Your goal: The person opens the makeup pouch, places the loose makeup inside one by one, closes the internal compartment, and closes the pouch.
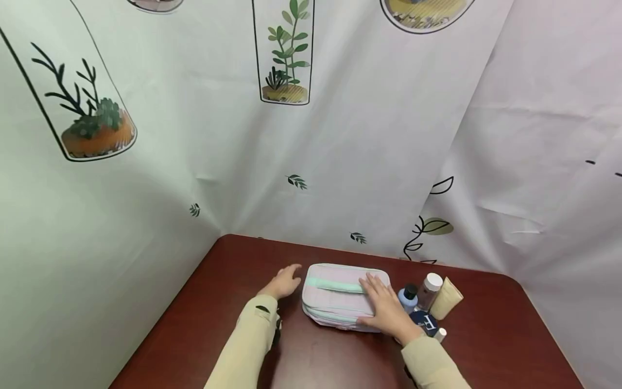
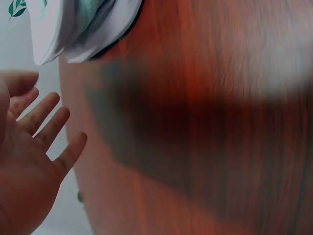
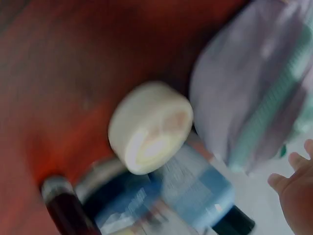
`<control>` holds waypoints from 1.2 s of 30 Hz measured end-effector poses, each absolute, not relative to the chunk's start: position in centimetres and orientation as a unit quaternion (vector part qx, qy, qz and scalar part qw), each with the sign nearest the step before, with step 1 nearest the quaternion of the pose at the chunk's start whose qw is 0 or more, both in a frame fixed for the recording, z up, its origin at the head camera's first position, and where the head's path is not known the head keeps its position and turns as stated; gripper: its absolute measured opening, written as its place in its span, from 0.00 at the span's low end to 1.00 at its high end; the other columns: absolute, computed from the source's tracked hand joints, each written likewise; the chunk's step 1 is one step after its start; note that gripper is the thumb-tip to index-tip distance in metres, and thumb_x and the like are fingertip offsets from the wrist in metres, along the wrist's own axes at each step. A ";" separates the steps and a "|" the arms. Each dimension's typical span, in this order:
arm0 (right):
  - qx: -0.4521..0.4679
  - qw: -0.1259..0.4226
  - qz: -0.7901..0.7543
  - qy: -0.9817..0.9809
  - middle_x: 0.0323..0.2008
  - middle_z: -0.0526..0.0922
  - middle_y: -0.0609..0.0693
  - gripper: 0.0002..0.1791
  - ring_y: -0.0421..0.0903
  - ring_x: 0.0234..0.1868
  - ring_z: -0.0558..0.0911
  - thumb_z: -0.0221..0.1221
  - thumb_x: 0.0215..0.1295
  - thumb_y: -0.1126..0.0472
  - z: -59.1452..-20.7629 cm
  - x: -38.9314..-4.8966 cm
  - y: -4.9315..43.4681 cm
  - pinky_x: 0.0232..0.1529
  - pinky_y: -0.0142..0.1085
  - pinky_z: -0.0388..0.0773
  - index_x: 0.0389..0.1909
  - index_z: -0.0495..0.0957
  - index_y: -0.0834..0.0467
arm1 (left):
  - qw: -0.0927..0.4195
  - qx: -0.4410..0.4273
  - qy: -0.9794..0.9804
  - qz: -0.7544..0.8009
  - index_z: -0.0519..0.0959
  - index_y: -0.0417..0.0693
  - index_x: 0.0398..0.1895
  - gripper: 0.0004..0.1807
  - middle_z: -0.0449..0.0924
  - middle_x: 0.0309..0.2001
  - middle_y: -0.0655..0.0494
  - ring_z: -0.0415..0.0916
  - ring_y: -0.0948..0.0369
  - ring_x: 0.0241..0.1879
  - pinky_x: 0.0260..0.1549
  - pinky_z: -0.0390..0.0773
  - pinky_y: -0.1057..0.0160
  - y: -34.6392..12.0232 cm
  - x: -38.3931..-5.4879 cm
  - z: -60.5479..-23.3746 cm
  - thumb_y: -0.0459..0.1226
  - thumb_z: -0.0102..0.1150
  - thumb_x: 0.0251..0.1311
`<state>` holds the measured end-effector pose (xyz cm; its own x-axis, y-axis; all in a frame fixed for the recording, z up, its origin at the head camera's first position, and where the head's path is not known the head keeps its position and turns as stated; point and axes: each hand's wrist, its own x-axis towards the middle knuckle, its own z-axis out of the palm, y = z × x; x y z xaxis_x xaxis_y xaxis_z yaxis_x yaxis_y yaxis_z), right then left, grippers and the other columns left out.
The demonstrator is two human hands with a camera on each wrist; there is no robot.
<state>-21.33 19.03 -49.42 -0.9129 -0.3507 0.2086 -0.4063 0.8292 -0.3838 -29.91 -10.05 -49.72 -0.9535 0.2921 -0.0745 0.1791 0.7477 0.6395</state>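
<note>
A pink, mint-trimmed fabric case (image 1: 338,300) is apparently steadied by the splayed right hand (image 1: 386,309); the loose, empty left hand (image 1: 282,282) seems needed at left.

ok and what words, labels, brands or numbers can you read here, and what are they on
"E", probably: large white letter on the dark blue round container; print beside it too small to read.
Light blue bottle: print too blurred to read.
Nothing else legible.

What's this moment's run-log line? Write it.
right hand: over pouch, contact unclear | left hand: empty, left of pouch | blue bottle: right of pouch
</note>
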 end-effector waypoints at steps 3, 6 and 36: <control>0.181 0.054 0.242 -0.952 0.66 0.61 0.60 0.53 0.60 0.67 0.56 0.75 0.37 0.50 -50.3 -21.5 18.6 0.61 0.61 0.46 0.66 0.62 0.62 | 0.093 0.135 0.920 0.357 0.66 0.34 0.60 0.20 0.67 0.59 0.38 0.62 0.43 0.60 0.55 0.62 0.45 -9.8 -30.3 -50.9 0.30 0.45 0.65; 0.177 0.066 0.260 -0.947 0.60 0.68 0.60 0.53 0.60 0.63 0.62 0.76 0.32 0.54 -50.6 -21.8 18.5 0.60 0.62 0.48 0.64 0.64 0.63 | 0.092 0.133 0.914 0.372 0.67 0.33 0.60 0.19 0.67 0.58 0.37 0.63 0.43 0.60 0.55 0.64 0.46 -9.5 -30.8 -51.7 0.29 0.45 0.66; 0.181 0.169 0.285 -0.926 0.37 0.71 0.42 0.35 0.45 0.43 0.68 0.78 0.27 0.62 -51.1 -22.0 18.8 0.44 0.41 0.68 0.45 0.79 0.58 | 0.103 0.110 0.895 0.421 0.77 0.32 0.41 0.10 0.78 0.39 0.44 0.73 0.54 0.39 0.40 0.73 0.54 -7.5 -33.2 -53.8 0.29 0.46 0.65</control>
